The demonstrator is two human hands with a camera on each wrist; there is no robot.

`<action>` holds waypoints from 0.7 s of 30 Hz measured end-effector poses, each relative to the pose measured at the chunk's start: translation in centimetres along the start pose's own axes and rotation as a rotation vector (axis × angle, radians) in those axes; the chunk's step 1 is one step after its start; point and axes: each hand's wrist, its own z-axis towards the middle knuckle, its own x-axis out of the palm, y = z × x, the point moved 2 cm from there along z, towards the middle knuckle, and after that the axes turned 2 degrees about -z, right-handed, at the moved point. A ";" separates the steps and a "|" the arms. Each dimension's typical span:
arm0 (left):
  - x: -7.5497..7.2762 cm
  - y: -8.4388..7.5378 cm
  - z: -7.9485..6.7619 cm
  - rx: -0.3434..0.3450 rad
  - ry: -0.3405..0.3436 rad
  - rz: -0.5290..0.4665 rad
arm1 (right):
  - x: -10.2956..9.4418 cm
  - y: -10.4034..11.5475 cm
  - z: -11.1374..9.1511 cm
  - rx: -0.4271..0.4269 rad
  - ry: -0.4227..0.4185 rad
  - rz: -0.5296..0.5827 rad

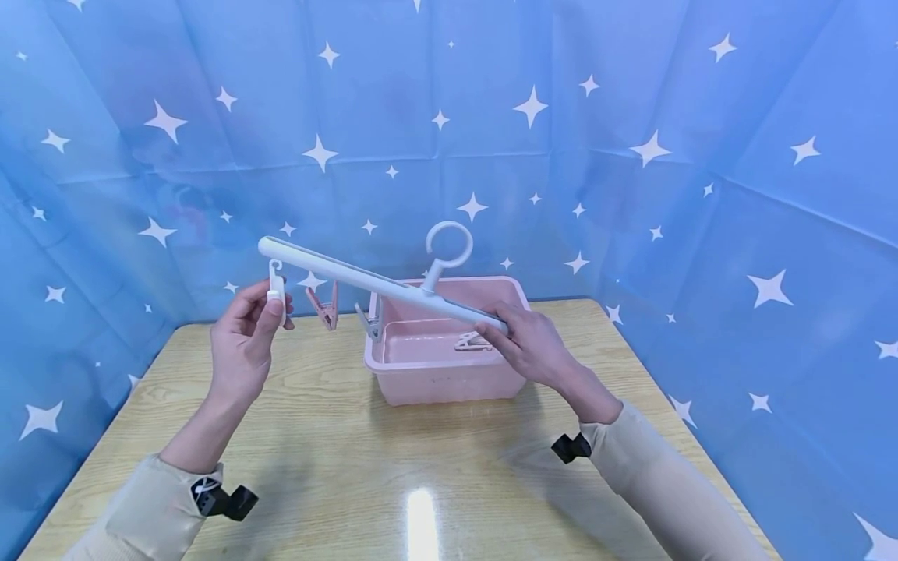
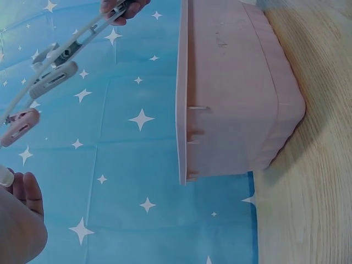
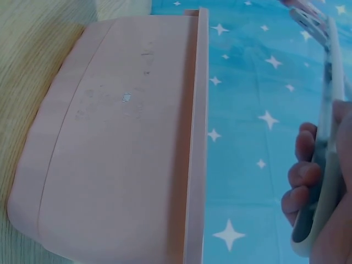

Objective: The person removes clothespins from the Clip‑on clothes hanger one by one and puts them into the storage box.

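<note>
A white clothes hanger (image 1: 344, 270) with a round hook hangs slanted over the table, its left end higher. My right hand (image 1: 536, 351) grips its lower right end, fingers curled round the bar in the right wrist view. Between thumb and fingers, my left hand (image 1: 242, 335) pinches a white clothespin (image 1: 277, 292) with a small hook on top, just below the hanger's left tip. From the bar hang a pink clothespin (image 1: 325, 309) and a grey clothespin (image 1: 370, 321). In the left wrist view only part of the white clothespin (image 2: 5, 177) shows.
Beneath the hanger stands a pink plastic basin (image 1: 449, 387) on the wooden table (image 1: 337, 452). Another pale clothespin (image 1: 472, 341) lies inside the basin. Blue star-patterned cloth (image 1: 393, 93) encloses the table at the back and both sides.
</note>
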 end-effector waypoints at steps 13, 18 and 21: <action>0.6 1.8 0.0 -0.127 0.025 0.175 | -0.1 0.3 0.0 -0.015 -0.007 0.009; 1.0 2.4 0.0 -0.147 0.048 0.293 | -0.1 0.5 0.1 -0.032 -0.012 0.007; 1.3 2.7 0.0 -0.168 0.064 0.338 | -0.2 0.5 0.1 -0.033 -0.013 0.008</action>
